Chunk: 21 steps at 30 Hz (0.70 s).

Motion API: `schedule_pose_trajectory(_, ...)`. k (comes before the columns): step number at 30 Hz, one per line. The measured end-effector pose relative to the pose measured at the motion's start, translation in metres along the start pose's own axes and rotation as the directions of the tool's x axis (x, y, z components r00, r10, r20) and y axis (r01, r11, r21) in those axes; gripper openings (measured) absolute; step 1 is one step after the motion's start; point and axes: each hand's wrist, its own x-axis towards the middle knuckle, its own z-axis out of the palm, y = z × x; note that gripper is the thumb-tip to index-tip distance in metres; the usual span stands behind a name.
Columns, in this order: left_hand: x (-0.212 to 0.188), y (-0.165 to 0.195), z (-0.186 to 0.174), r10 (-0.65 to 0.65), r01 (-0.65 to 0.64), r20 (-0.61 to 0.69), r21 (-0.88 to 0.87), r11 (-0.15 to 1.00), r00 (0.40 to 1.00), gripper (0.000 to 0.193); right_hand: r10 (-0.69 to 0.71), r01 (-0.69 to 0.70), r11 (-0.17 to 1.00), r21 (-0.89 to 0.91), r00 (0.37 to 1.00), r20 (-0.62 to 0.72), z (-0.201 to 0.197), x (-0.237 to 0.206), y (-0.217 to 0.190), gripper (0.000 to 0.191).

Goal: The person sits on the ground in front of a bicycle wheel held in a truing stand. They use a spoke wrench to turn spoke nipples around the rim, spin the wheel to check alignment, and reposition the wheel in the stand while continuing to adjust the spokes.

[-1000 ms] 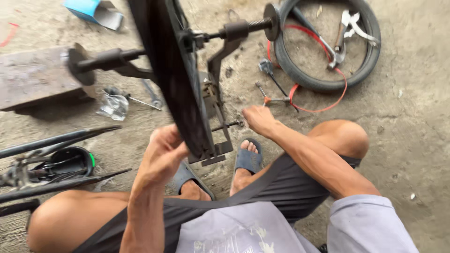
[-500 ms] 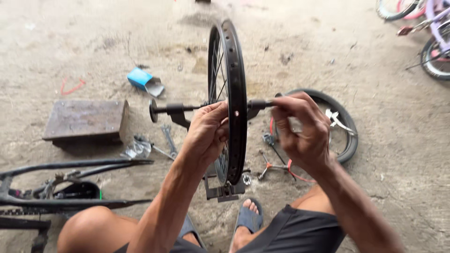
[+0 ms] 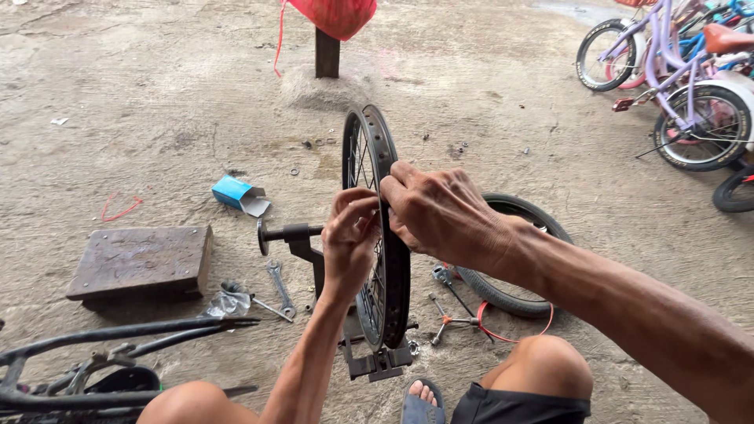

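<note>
Both hands, left hand (image 3: 351, 235) and right hand (image 3: 440, 212), are pinched together on the black spoked bicycle rim (image 3: 377, 235) upright in its dark metal truing stand (image 3: 377, 361) on the concrete floor (image 3: 157, 118), so I'd guess a slip could catch fingers in the spokes.

Wrench (image 3: 280, 286) and tyre (image 3: 510, 259) flank wheel (image 3: 369, 157).

You get soft, even daylight, no glare. Shadows are faint, e.g. under the metal block (image 3: 140, 263) and wheel rim (image 3: 390, 275). Focus is sharp mid-frame; the bikes (image 3: 675, 86) top right look slightly stretched w/ wide-angle distortion.
</note>
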Motion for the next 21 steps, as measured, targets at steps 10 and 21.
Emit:
schedule_pose_trajectory(10, -0.020, -0.028, -0.008, -0.002, 0.002, -0.015, 0.033, 0.999, 1.000, 0.035, 0.078, -0.075, 0.995, 0.061, 0.996, -0.049, 0.015, -0.008, 0.003, 0.017)
schedule_pose_trajectory(21, -0.032, -0.012, -0.021, -0.014, 0.014, 0.077, 0.004, 1.000, 0.997, 0.053, 0.133, -0.134, 0.991, 0.024, 0.990, 0.046, 0.026, 0.001, -0.003, 0.023)
